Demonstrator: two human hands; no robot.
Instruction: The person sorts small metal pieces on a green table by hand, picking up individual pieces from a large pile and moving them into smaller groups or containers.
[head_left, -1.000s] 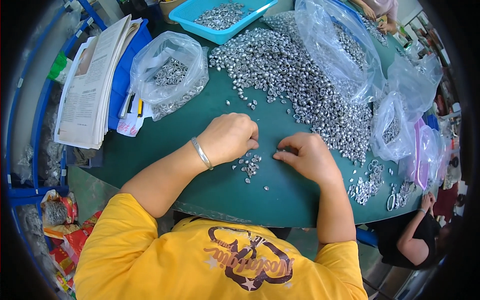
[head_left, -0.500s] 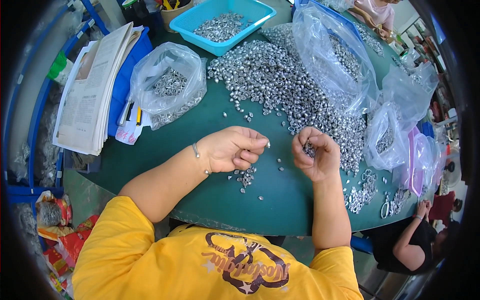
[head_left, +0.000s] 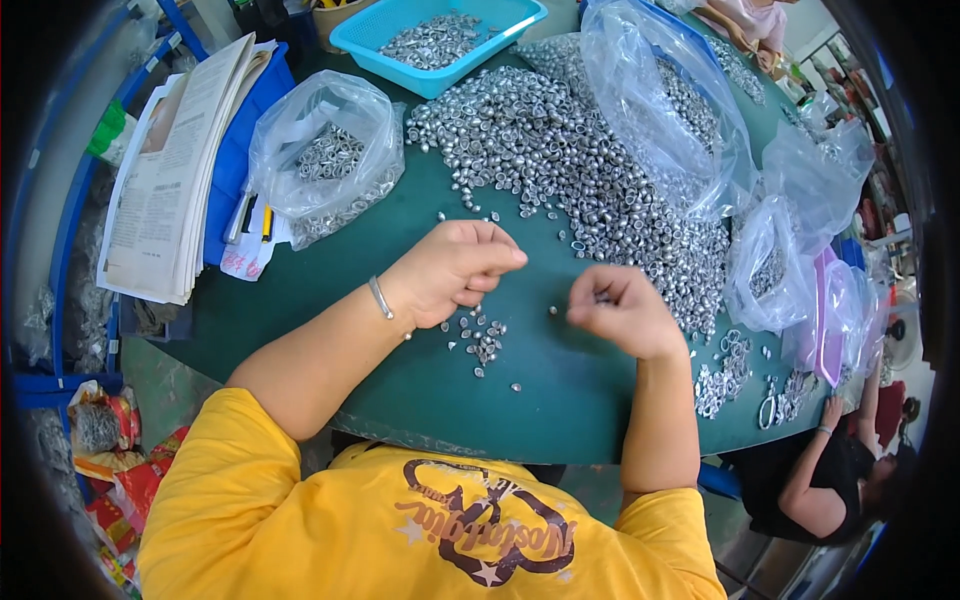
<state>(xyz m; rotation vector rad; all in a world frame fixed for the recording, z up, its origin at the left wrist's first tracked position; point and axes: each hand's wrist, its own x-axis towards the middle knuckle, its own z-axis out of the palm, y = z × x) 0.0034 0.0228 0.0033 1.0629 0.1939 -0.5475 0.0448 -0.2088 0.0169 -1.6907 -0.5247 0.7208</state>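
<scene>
While the head view looks down on the green table (head_left: 560,420): 2 bare hands work over its near part, apart from each other, with the large heap of silver cups (head_left: 560,150) beyond them
Left hand (head_left: 448,272): thumb and forefinger meet in a narrow pinch pointing right, the other fingers curled under; whether a piece sits in the pinch, I cannot tell
Right hand (head_left: 630,312): fingers curl toward the thumb, slightly blurred, around what looks like 1 silver piece (head_left: 602,297); whether the palm hides more, I cannot tell
Small cluster (head_left: 487,345): lies on the table just below the left hand, with a few strays around it
Loose piece (head_left: 553,310): rests alone between the 2 hands, just beside the right fingertips
Good handling: such small, hard pieces probably slip easily, so a light fingertip pinch and 1 piece at a time should serve best; keeping the left wrist and its bracelet (head_left: 380,298) clear of the cluster would avoid scattering it
Against 0.5 s ago: the left pinch no longer shows a shiny piece at its tip; the right hand is turned knuckles up instead of palm up; 1 loose piece shows between the hands instead of 2; the small cluster looks much the same
</scene>
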